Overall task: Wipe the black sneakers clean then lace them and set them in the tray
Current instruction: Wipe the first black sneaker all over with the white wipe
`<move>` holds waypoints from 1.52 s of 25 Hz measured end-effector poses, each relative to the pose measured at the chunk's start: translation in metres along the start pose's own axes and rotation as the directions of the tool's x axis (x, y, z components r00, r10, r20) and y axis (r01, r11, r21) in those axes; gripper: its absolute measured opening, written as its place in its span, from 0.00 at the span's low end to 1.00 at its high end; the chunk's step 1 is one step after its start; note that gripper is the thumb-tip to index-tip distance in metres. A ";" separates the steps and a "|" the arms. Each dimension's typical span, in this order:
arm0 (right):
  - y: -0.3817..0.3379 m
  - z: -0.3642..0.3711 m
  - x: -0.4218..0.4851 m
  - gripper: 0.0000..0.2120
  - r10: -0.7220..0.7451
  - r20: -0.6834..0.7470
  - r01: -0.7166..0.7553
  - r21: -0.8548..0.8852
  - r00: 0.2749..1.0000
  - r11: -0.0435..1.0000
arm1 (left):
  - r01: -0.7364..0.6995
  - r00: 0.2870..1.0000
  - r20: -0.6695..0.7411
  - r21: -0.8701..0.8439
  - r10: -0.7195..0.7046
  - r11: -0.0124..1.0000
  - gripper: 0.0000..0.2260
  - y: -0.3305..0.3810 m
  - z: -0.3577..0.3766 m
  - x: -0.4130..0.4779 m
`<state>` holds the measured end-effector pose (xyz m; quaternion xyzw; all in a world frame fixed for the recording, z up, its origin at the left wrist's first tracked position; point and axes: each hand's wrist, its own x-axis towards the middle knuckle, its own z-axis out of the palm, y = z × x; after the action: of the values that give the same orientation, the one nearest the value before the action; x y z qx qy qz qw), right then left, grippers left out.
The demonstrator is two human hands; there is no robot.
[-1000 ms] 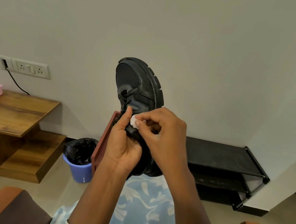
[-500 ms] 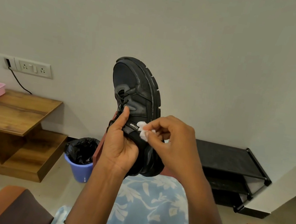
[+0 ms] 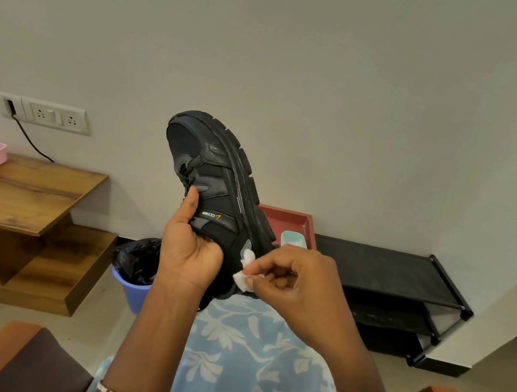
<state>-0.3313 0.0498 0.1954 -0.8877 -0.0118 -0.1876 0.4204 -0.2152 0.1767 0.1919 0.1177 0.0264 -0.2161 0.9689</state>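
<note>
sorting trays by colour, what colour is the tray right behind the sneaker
Reddish brown; the tray shows best in the head view.

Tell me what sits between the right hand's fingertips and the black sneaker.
A small white wipe, pinched by the right hand and held against the sneaker near its heel, as the head view shows.

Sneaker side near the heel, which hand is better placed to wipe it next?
Right. The right hand pinches the wipe against the sneaker near its heel, while the left hand grips the sneaker, holding it up.
</note>
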 end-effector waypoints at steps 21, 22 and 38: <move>0.045 0.032 0.008 0.09 -0.028 -0.458 -0.049 -0.155 0.888 0.987 | 0.124 0.989 -0.056 -0.187 -0.136 0.974 0.22 -0.002 -0.006 -0.002; 0.048 0.034 0.011 0.09 -0.014 -0.467 -0.063 -0.149 0.884 0.987 | 0.134 0.987 -0.060 -0.160 -0.146 0.978 0.24 -0.004 -0.007 -0.004; -0.003 -0.007 0.012 0.08 0.086 -0.179 -0.072 0.085 0.980 0.994 | -0.021 0.995 -0.075 0.505 0.068 0.863 0.13 -0.029 0.004 -0.019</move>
<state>-0.3225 0.0444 0.2058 -0.8494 0.0544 -0.2505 0.4613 -0.2443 0.1578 0.1918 0.3768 0.0102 -0.1876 0.9070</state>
